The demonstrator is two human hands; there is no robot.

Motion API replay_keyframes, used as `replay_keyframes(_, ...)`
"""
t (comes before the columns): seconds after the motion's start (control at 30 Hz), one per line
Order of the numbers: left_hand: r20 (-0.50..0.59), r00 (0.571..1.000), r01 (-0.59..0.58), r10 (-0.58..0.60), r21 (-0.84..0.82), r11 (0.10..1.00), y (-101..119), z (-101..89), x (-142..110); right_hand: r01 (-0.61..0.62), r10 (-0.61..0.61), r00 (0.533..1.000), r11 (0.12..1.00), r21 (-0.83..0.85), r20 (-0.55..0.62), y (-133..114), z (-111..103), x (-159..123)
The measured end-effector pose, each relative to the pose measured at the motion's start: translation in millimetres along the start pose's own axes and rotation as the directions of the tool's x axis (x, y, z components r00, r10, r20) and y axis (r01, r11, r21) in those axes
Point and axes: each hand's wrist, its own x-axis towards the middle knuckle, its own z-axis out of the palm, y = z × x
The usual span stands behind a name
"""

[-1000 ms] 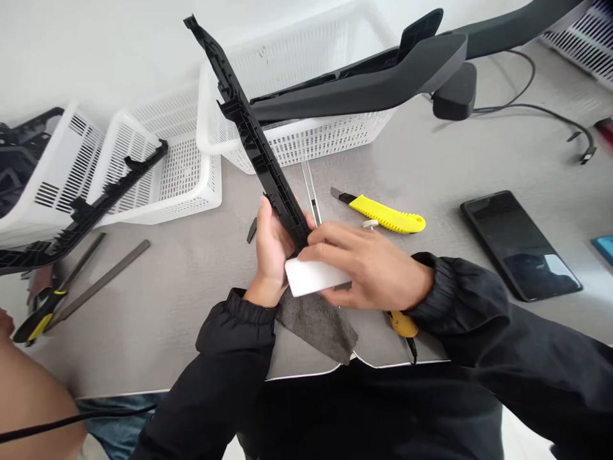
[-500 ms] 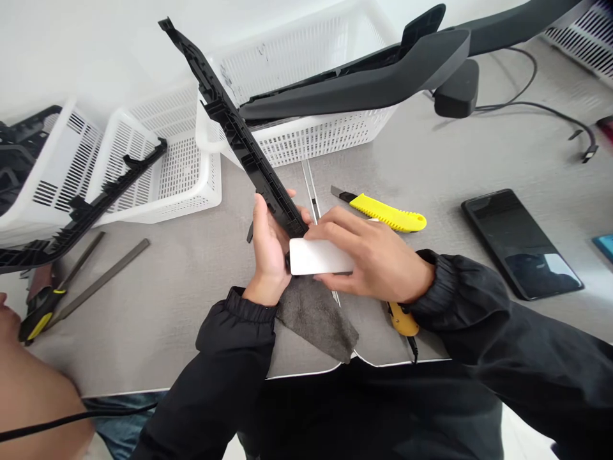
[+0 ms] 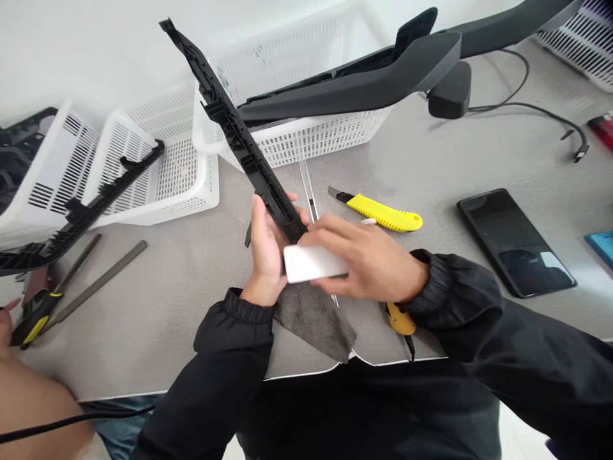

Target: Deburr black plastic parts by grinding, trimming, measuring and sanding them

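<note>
My left hand (image 3: 269, 249) is wrapped round the lower end of a long black plastic trim piece (image 3: 242, 144), which slants up to the left with its ribbed side showing. Between the fingers and thumb of my right hand (image 3: 364, 259) is a white rectangular block (image 3: 313, 262), held against or just over the trim's lower end; contact is hidden. A grey cloth (image 3: 318, 322) lies on the table below my hands. Beyond my right hand rests a yellow utility knife (image 3: 385, 212) with its blade out. A yellow-handled corded tool (image 3: 401, 319) is partly under my right sleeve.
White plastic baskets (image 3: 325, 144) line the back, with dark trim parts (image 3: 335, 96) lying across one. Files (image 3: 96, 284) lie at left, near another person's arm (image 3: 36, 402). A black phone (image 3: 517, 243) and a cable (image 3: 536, 105) are at right. A metal ruler-like strip (image 3: 308, 185) lies beyond my hands.
My right hand has shifted slightly left and toward me, and the white block has tilted a little. My left hand still holds the trim piece. The view has shifted slightly.
</note>
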Motion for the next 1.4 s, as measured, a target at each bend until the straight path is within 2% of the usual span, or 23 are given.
replay_keyframes(0.1,-0.002,1.000,-0.020,0.020,0.010,1.000,0,0.0,0,-0.086,0.086,0.994,0.996,0.002,-0.069,4,-3,0)
replay_keyframes(0.23,-0.004,1.000,0.007,-0.007,0.023,1.000,0,0.8,0,0.024,-0.023,1.000,0.997,0.074,-0.010,11,-6,0)
replay_keyframes(0.37,-0.024,1.000,0.003,-0.002,0.032,0.999,1,1.2,-1,-0.023,0.027,0.996,0.999,0.045,-0.084,15,-9,0)
replay_keyframes(0.53,0.017,1.000,0.009,-0.009,0.010,1.000,0,0.0,-1,0.024,-0.023,1.000,0.995,0.094,-0.004,12,-8,0)
replay_keyframes(0.7,-0.008,1.000,-0.027,0.027,0.004,1.000,-1,0.0,0,-0.086,0.087,0.993,0.996,0.014,-0.075,7,-5,1)
replay_keyframes(0.83,-0.010,1.000,0.005,-0.005,0.004,1.000,-1,1.8,0,0.033,-0.034,0.999,0.998,0.049,0.020,4,-2,1)
replay_keyframes(1.03,-0.026,0.999,-0.020,0.021,0.029,0.999,-1,2.6,0,-0.128,0.128,0.989,0.992,0.009,-0.078,5,-1,0)
replay_keyframes(1.17,0.004,1.000,0.030,-0.031,0.025,0.999,-1,1.6,0,-0.063,0.064,0.997,0.997,0.039,-0.031,2,-1,0)
replay_keyframes(1.3,0.009,1.000,0.013,-0.014,0.030,0.999,-1,1.0,0,-0.096,0.098,0.993,0.995,0.025,-0.064,1,-1,0)
replay_keyframes(1.4,0.012,0.999,0.032,-0.032,0.033,0.999,-1,1.0,0,-0.002,0.004,0.999,0.999,0.045,-0.038,2,-1,1)
